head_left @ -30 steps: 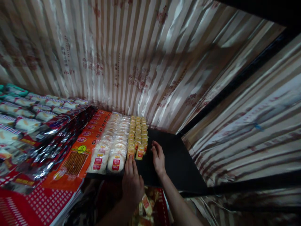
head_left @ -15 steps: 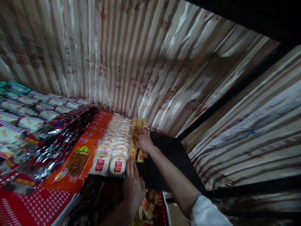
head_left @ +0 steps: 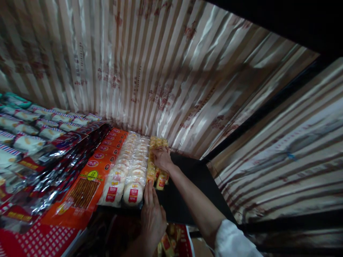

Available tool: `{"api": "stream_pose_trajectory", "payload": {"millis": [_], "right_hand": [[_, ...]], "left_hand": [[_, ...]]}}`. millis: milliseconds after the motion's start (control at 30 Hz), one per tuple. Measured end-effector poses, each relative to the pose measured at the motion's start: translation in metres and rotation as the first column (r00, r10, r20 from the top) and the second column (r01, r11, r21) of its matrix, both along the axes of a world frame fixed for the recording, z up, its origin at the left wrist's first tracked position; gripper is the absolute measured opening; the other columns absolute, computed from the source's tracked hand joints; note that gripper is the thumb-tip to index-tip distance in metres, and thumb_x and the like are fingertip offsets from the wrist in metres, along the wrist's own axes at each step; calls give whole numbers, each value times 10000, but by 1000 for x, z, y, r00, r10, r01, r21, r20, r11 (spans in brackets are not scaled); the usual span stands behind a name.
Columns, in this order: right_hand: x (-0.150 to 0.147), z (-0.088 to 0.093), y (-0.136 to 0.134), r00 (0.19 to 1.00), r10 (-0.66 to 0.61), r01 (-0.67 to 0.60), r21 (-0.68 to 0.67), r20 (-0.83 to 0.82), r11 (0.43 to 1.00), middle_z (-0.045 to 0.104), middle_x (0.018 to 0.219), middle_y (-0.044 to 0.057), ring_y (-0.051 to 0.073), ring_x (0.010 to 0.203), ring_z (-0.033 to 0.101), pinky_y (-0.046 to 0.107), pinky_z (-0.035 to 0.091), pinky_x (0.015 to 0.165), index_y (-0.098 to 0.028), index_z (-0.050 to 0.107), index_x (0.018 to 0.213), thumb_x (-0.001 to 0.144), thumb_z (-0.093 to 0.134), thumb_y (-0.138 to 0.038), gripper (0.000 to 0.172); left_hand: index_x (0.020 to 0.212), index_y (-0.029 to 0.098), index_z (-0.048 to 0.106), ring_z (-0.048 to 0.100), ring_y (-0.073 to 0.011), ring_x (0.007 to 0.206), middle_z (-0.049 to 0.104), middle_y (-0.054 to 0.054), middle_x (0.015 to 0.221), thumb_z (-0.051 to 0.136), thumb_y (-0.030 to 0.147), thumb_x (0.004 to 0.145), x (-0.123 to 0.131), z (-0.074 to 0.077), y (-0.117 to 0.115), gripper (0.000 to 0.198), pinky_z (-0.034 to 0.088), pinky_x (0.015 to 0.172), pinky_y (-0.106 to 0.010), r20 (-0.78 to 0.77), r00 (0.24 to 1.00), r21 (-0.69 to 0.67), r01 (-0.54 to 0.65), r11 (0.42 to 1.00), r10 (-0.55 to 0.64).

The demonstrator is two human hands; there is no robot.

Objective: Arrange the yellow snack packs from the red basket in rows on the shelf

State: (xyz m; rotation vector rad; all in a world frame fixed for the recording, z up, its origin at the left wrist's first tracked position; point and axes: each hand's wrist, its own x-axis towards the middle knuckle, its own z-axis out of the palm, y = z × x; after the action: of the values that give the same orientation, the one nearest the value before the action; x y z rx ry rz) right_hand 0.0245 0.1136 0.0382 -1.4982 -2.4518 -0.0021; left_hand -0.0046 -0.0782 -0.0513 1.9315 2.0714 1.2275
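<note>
My right hand reaches forward onto two rows of small yellow snack packets on a black shelf. Its fingers curl over the packets in the middle of the rows. My left hand lies at the shelf's front edge, fingers stretched forward and together, fingertips touching the front of the yellow rows beside the white round cake packets. The palm holds nothing that I can see.
Left of the cakes lie orange snack bags, then shiny dark bags and white striped packets. Striped foil paper lines the back and right walls. More yellow packets lie in a red container below the shelf.
My right hand has gone from the bare shelf beside the yellow rows up onto the packets further back. My left hand has stayed at the front edge.
</note>
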Motion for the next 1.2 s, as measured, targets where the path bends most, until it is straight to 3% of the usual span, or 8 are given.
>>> {"api": "stream_pose_trajectory", "payload": {"millis": [200, 467, 600, 767, 967, 1200], "right_hand": [[5, -2, 11, 998, 24, -23, 13, -60, 1000, 710, 945, 29, 254, 1144, 444, 479, 180, 1035, -259, 710, 933, 736, 522, -105, 313], [-7, 8, 17, 999, 4, -1, -91, 32, 996, 688, 1036, 57, 238, 1187, 433, 448, 144, 1062, -220, 724, 893, 775, 494, -124, 275], [-8, 9, 25, 1000, -6, 6, -23, 19, 1000, 676, 1106, 55, 237, 1256, 376, 452, 113, 1079, -229, 677, 1062, 795, 484, -139, 342], [-11, 7, 36, 995, 28, -22, -61, 93, 998, 706, 1006, 62, 232, 1188, 455, 455, 123, 1076, -221, 717, 916, 796, 476, -141, 281], [-11, 10, 55, 996, -36, 38, -23, 77, 999, 679, 1095, 63, 236, 1237, 405, 450, 148, 1059, -230, 680, 1055, 804, 474, -156, 333], [-11, 6, 69, 997, -20, 23, -40, 75, 999, 691, 1053, 57, 225, 1184, 454, 432, 175, 1057, -233, 697, 1004, 810, 484, -161, 297]], "left_hand": [[1299, -7, 433, 174, -299, 1406, 293, -200, 1478, 423, 51, 734, 2, -1, -1, 568, 379, 1068, -429, 4, 1000, -6, -1, 1000, 1], [1316, -8, 419, 159, -255, 1414, 269, -174, 1494, 406, 41, 745, 3, 10, -3, 573, 330, 1102, -383, 53, 998, -123, -11, 992, 18], [1307, -7, 437, 158, -251, 1415, 263, -169, 1500, 398, 52, 763, 5, 5, -3, 549, 317, 1110, -378, 57, 998, -102, -31, 994, 37], [1304, 6, 446, 162, -260, 1413, 257, -156, 1507, 419, 68, 752, 6, -1, -1, 556, 342, 1095, -388, 49, 998, -69, -33, 997, 36], [1350, 12, 385, 190, -272, 1406, 267, -167, 1502, 449, 57, 687, 11, -9, 2, 668, 347, 1090, -407, 81, 995, -6, -54, 999, 54], [1413, 18, 266, 194, -322, 1399, 227, -187, 1511, 512, 116, 680, 15, -20, 4, 779, 375, 1062, -446, 53, 997, 33, -52, 998, 51]]}}
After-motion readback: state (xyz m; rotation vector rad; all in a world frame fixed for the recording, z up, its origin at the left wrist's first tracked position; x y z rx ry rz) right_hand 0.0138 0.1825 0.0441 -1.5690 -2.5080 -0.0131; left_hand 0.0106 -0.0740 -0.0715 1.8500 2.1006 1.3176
